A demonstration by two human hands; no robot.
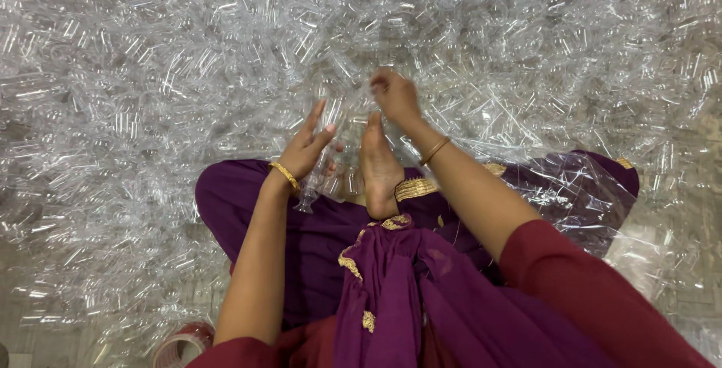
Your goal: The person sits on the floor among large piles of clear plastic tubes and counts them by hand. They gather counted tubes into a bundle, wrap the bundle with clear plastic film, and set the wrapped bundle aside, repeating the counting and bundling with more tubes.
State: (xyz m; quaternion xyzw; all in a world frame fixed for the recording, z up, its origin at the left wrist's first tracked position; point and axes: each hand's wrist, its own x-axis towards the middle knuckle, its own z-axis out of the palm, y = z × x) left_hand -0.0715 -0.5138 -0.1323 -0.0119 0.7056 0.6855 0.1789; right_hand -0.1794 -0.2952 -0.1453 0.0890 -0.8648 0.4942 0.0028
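On the floor, one person sat cross-legged amid clear plastic tubes too many to count, heaped across the whole upper view. Two hands were seen, each wrist bearing one gold bangle. The left hand was spread wide, fingers extended, its palm against a clear plastic piece standing just above the lap. The right hand was curled at the top of the same piece; whether it gripped could not be told. One bare foot lay between the hands, sole up. One clear plastic sheet covered the right knee, crinkled and glossy. One tape roll, round and reddish, lay on the floor at lower left. Clothing was purple cloth with gold trim and dark red sleeves. Floor appeared pale; little of it showed.
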